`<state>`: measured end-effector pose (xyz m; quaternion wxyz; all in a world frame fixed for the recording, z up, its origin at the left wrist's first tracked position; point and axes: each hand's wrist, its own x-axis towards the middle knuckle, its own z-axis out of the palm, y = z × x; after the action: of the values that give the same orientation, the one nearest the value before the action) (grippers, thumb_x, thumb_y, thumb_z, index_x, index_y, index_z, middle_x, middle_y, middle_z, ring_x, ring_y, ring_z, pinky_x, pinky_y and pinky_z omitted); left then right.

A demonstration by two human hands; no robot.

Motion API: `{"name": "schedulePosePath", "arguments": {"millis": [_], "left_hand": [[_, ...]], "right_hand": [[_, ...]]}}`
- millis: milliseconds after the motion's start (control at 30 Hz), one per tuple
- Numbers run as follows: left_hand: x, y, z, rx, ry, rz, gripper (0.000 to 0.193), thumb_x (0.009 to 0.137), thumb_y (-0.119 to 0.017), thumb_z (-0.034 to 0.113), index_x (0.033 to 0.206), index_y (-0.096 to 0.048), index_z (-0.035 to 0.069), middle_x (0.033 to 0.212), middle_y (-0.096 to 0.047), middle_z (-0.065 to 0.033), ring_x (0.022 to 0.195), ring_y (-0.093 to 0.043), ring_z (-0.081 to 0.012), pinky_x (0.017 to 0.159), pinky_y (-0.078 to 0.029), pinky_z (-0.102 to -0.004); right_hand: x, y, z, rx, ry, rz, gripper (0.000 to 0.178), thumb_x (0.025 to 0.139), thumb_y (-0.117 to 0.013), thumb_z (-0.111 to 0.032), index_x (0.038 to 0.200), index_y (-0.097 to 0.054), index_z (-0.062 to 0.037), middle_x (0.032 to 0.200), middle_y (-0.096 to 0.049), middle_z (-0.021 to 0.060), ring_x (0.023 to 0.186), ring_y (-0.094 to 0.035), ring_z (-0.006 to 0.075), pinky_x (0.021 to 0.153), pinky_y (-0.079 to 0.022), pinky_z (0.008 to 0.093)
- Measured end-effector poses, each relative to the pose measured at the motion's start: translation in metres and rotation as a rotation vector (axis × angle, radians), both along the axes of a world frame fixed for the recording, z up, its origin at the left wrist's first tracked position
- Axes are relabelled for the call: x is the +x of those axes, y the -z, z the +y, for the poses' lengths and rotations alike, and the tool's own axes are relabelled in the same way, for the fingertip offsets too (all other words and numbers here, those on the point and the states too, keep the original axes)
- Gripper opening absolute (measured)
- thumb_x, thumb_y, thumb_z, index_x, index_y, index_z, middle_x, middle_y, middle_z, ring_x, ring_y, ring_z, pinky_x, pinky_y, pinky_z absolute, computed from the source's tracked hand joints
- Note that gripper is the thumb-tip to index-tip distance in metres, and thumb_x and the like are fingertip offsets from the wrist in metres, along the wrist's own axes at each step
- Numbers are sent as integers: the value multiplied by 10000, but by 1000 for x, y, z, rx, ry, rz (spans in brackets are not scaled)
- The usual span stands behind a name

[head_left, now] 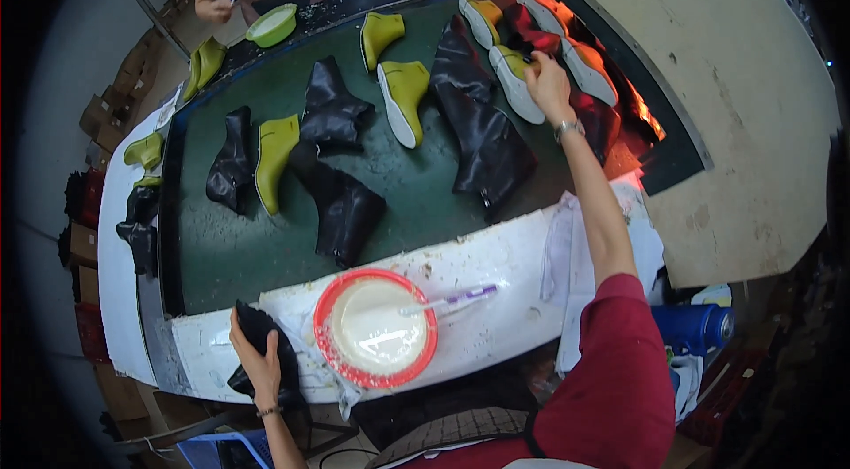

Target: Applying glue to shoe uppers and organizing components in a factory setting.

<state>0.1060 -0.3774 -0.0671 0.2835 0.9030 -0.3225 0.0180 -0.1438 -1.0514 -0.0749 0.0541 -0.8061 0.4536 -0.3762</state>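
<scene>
Yellow-green rubber is under your right hand (547, 84): your arm reaches far across the dark green belt (266, 248), and your fingers close on the white-soled green boot (513, 79) lying at the glowing mouth of the oven (651, 128). Your left hand (258, 363) rests at the near edge of the white table (496, 265), fingers curled around a black boot piece (266, 336). Between your hands sits a red-rimmed bowl of white glue (376, 327) with a brush (456, 299) lying across its rim. Black and green boots lie scattered on the belt.
</scene>
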Motion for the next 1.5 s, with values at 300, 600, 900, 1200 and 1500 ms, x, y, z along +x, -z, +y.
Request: {"name": "schedulePosePath", "arguments": {"millis": [300, 600, 900, 1200, 1500], "left_hand": [[-3, 2, 12, 40, -155, 50, 763, 851, -716, 87, 1498, -324, -6, 1459, -430, -232, 1363, -414, -382, 1150, -311, -423], [21, -23, 1, 15, -164, -37, 713, 869, -731, 99, 1489, -383, 42, 1424, -489, -187, 1307, -484, -323, 1095, -378, -404], [-4, -95, -122, -795, 363, 744, 615, 967, -619, 90, 1519, -349, 50, 1417, -518, -184, 1276, -546, -259, 1008, -500, -372], [30, -75, -38, -1234, -195, 1119, 157, 876, -663, 32, 1028, -674, -6, 977, -722, -91, 888, -705, -199, 787, -588, -329], [76, -53, 71, -1348, -446, 897, 204, 832, -705, 46, 1023, -674, -18, 989, -697, -81, 892, -685, -194, 851, -565, -314]], "right_hand": [[64, 43, -139, -150, 36, 579, 232, 827, -570, -118, 1017, -695, -72, 955, -713, 206, 929, -699, 393, 797, -545, 536], [70, -60, -174, -518, 149, 307, 208, 924, -537, -117, 1039, -694, -46, 933, -699, 188, 886, -671, 402, 783, -535, 490], [126, -187, 191, -647, -629, -191, 157, 877, -648, -32, 1031, -674, -49, 905, -643, 109, 781, -633, 260, 679, -526, 355], [212, -130, 435, -315, -1807, -246, 190, 815, -671, -111, 977, -621, -25, 990, -612, 120, 901, -616, 264, 769, -508, 359], [463, 5, 376, 398, -799, 379, 775, 699, -793, -302, 1253, -457, 124, 1051, -668, 306, 1000, -679, 409, 894, -552, 458]]}}
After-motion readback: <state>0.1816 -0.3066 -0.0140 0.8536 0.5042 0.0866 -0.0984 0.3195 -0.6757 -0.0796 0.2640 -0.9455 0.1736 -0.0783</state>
